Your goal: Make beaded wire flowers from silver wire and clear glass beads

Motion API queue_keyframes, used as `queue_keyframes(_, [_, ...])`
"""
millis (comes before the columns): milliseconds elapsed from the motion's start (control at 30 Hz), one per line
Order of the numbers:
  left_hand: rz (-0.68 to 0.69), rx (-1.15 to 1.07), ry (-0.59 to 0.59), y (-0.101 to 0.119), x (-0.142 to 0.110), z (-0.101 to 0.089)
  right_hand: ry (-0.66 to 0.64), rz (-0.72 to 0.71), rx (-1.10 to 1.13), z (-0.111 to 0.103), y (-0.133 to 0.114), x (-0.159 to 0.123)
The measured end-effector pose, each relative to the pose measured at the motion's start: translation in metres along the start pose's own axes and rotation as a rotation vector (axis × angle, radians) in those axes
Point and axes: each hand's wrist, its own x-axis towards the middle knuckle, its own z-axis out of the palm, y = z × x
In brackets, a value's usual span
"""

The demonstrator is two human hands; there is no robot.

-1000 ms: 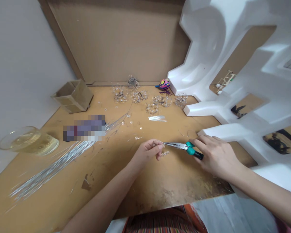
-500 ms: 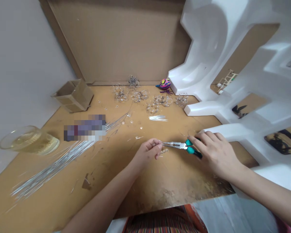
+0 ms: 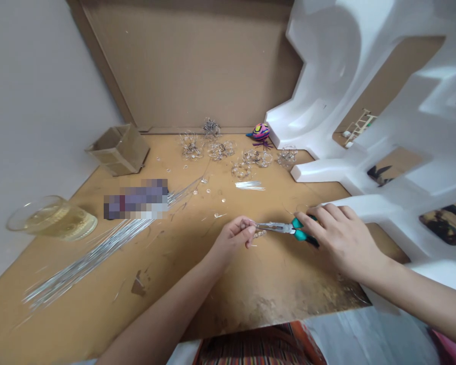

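Closed around the handles of the pliers (image 3: pixel 275 227), the grip of the right hand (image 3: pixel 340 238) is holding them pointing to the left. Their tips are meeting the fingertips of the left hand (image 3: pixel 237 234), whose grip is also closed, the thumb pressing on the fingers; what it is pinching is too small to tell. Just beside these fingers, small clear beads (image 3: pixel 260 234) are lying on the surface (image 3: pixel 175 253).

On the right side, space is becoming narrow: the white moulded piece (image 3: pixel 319 171) is standing along that edge, and one of its arms is passing just behind the right hand; I cannot tell whether they are touching. At the front, the right forearm is crossing near the corner, while the left forearm is crossing the front edge.

Between the pliers and this edge, a stained stretch of the surface is giving room. Toward the left, wider room is extending up to the bundle of wires (image 3: pixel 87 263). Beyond the hands, short wires (image 3: pixel 250 186) are lying, and behind them the bead-and-wire pieces (image 3: pixel 222 149) are sitting toward the back edge.
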Motion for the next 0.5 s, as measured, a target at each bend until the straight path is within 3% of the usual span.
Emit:
queue_keyframes(167, [0.024,0.009,0.018,0.0011,-0.0007,0.0014,-0.034,0.057,0.114,0.002,-0.0029,0.0027])
queue_keyframes(500, [0.051,0.0,0.074,0.0054,-0.0022,0.0031,-0.004,0.115,0.069,-0.0002,-0.0045,-0.0053])
